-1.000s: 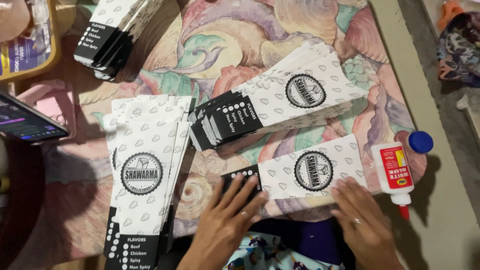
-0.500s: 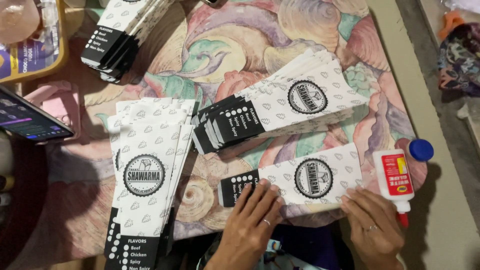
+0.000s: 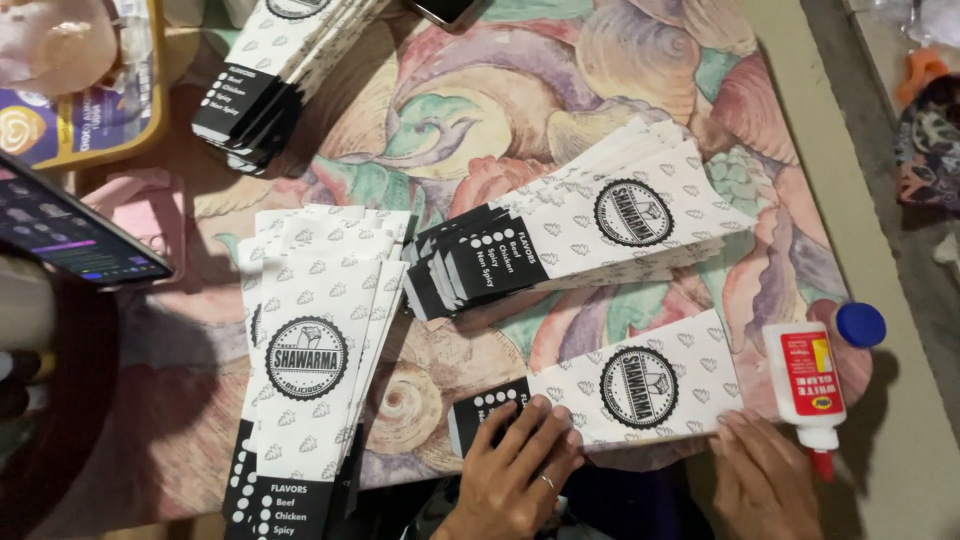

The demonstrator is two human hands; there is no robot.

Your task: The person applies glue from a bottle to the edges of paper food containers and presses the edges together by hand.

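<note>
Fingers [image 3: 520, 440] of both hands lie flat, gripping nothing, pressing a white paper sleeve [image 3: 610, 395] at the table's [image 3: 480, 110] near edge; uneven pressure could skew its seam, smearing glue.

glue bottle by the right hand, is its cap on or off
Off. The glue bottle lies flat on the table with its red nozzle bare, pointing toward the person, and the blue cap sits apart beside its other end.

Single head view, steep downward, close over table [image 3: 480, 110].
</note>
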